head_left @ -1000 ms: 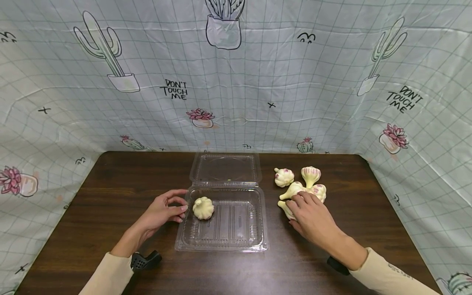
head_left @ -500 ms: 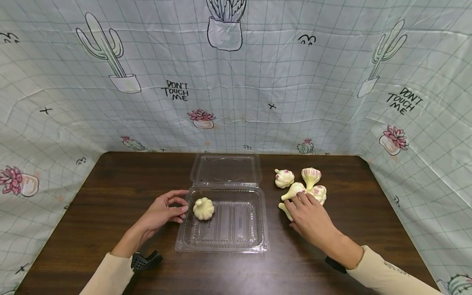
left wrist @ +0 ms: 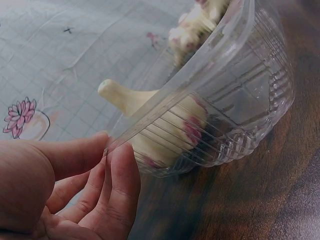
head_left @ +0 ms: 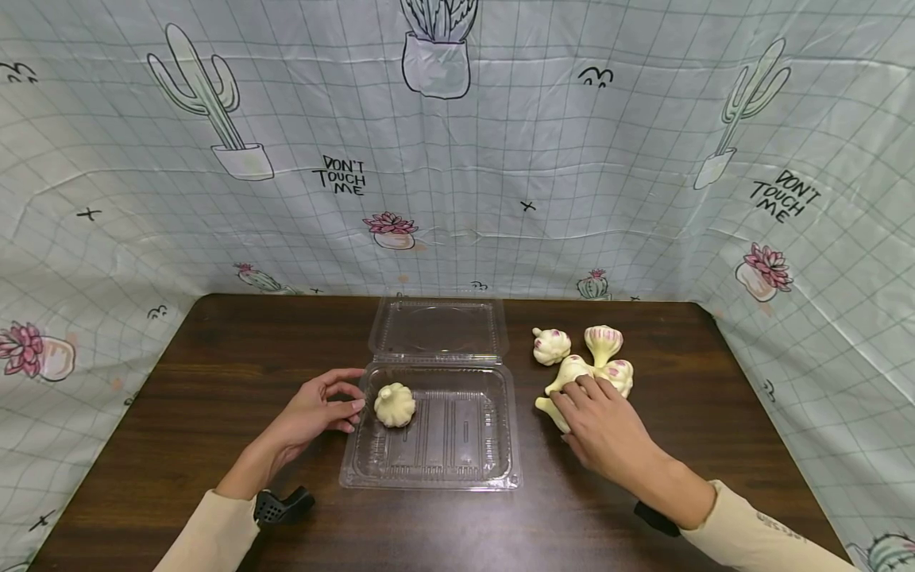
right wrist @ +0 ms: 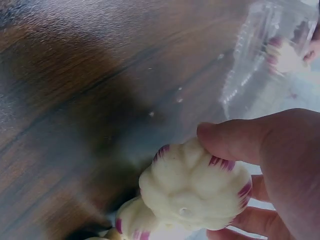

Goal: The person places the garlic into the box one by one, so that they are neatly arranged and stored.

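Observation:
My left hand (head_left: 318, 413) pinches the left rim of a clear plastic clamshell container (head_left: 436, 482) between thumb and fingers, plain in the left wrist view. Inside its base, close to that rim, sits one garlic bulb (head_left: 394, 407) with its stem up. On the right, my right hand (head_left: 606, 429) holds another garlic bulb (right wrist: 195, 185), thumb on one side and fingers on the other. That bulb's stem sticks out to the left in the head view, while my hand covers most of the rest. Its round, purple-streaked underside faces the right wrist camera.
Several more garlic bulbs cluster just beyond my right hand, among them one lying on its side (head_left: 572, 370) and one at the back (head_left: 551, 347). The container's lid (head_left: 439, 327) lies folded back behind its base. A patterned curtain (head_left: 457, 199) surrounds the dark wooden table (head_left: 243, 357).
My right hand has shifted slightly on its garlic bulb, whose stem has turned and moved a little toward the front left. My left hand and the container have stayed put.

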Available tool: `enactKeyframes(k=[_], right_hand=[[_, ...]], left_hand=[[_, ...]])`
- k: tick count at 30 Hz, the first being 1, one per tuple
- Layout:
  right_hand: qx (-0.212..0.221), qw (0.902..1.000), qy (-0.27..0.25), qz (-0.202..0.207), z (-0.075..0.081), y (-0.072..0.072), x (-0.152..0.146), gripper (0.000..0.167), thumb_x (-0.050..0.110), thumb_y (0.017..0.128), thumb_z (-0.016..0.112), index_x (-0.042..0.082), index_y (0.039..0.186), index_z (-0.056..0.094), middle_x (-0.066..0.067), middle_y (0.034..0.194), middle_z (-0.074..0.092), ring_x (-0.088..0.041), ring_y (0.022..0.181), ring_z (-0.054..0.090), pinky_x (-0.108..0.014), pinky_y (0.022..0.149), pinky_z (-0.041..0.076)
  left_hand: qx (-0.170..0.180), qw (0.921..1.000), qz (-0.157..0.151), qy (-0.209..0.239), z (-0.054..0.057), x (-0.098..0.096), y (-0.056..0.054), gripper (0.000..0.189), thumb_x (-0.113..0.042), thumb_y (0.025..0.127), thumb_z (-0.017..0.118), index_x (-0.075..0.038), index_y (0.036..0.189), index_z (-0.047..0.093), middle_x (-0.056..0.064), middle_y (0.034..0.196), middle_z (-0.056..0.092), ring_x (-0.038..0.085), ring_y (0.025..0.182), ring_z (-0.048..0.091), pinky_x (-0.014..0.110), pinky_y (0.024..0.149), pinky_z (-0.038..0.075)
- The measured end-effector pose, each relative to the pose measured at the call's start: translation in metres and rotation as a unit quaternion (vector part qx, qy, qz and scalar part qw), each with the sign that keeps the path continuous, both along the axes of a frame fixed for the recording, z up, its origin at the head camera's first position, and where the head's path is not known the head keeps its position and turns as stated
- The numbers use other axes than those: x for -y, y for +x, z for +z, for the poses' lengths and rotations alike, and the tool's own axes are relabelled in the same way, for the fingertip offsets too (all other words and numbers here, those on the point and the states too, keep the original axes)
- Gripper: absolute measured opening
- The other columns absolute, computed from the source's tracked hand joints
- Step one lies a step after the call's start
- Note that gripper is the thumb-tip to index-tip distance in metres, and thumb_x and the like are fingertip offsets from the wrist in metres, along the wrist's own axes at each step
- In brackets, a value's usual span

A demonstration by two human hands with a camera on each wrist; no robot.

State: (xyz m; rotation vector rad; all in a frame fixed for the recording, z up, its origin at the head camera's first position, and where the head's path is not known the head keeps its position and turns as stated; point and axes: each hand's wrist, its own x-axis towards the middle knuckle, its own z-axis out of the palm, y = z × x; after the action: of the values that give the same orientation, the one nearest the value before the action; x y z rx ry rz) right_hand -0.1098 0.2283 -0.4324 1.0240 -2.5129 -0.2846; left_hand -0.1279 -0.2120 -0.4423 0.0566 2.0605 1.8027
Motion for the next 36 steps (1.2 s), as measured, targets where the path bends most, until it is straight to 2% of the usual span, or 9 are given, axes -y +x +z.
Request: enactKeyframes(k=[7, 13, 17, 22, 36], right_hand=[[0.011, 0.9995, -0.027, 0.013, 0.007, 0.001, 0.005, 0.060, 0.028, 0.067, 0.096, 0.006, 0.114, 0.065, -0.008, 0.105, 0.063, -0.032, 0.100, 0.060, -0.046, 0.086, 0.053], [0.035, 0.9957, -0.081, 0.028, 0.016, 0.001, 0.009, 0.060, 0.023, 0.068, 0.094, 0.004, 0.119, 0.068, -0.009, 0.109, 0.065, -0.033, 0.104, 0.061, -0.048, 0.090, 0.053], [0.050, 0.9923, -0.111, 0.023, 0.024, 0.001, 0.011, 0.062, 0.020, 0.073, 0.093, 0.002, 0.127, 0.068, -0.011, 0.116, 0.066, -0.034, 0.109, 0.062, -0.051, 0.093, 0.052], [0.050, 0.9904, -0.126, 0.026, 0.029, 0.000, 0.013, 0.065, 0.019, 0.075, 0.092, 0.000, 0.131, 0.066, -0.014, 0.120, 0.064, -0.036, 0.111, 0.061, -0.052, 0.095, 0.051], [0.060, 0.9848, -0.154, 0.053, 0.038, -0.007, 0.028, 0.060, 0.017, 0.076, 0.091, 0.000, 0.127, 0.064, -0.015, 0.121, 0.063, -0.036, 0.109, 0.061, -0.051, 0.095, 0.051]], left_hand=[[0.001, 1.0000, 0.000, -0.001, -0.001, 0.001, 0.001, 0.060, -0.002, 0.105, 0.064, 0.007, 0.158, 0.037, 0.013, 0.116, 0.062, 0.015, 0.084, 0.066, 0.027, 0.072, 0.062], [0.000, 1.0000, -0.001, 0.000, -0.001, 0.001, 0.001, 0.060, -0.002, 0.105, 0.064, 0.007, 0.158, 0.037, 0.013, 0.116, 0.061, 0.015, 0.085, 0.066, 0.027, 0.072, 0.062], [0.000, 1.0000, -0.001, 0.001, -0.001, 0.001, 0.001, 0.060, -0.002, 0.105, 0.064, 0.007, 0.158, 0.037, 0.013, 0.116, 0.061, 0.015, 0.084, 0.066, 0.027, 0.072, 0.062], [0.001, 1.0000, -0.001, -0.001, 0.000, 0.001, 0.000, 0.060, -0.002, 0.105, 0.064, 0.006, 0.158, 0.037, 0.013, 0.116, 0.061, 0.016, 0.085, 0.066, 0.027, 0.072, 0.062], [0.000, 1.0000, -0.002, 0.001, 0.001, 0.001, 0.000, 0.060, -0.002, 0.105, 0.064, 0.007, 0.158, 0.037, 0.014, 0.117, 0.061, 0.016, 0.085, 0.066, 0.028, 0.072, 0.062]])
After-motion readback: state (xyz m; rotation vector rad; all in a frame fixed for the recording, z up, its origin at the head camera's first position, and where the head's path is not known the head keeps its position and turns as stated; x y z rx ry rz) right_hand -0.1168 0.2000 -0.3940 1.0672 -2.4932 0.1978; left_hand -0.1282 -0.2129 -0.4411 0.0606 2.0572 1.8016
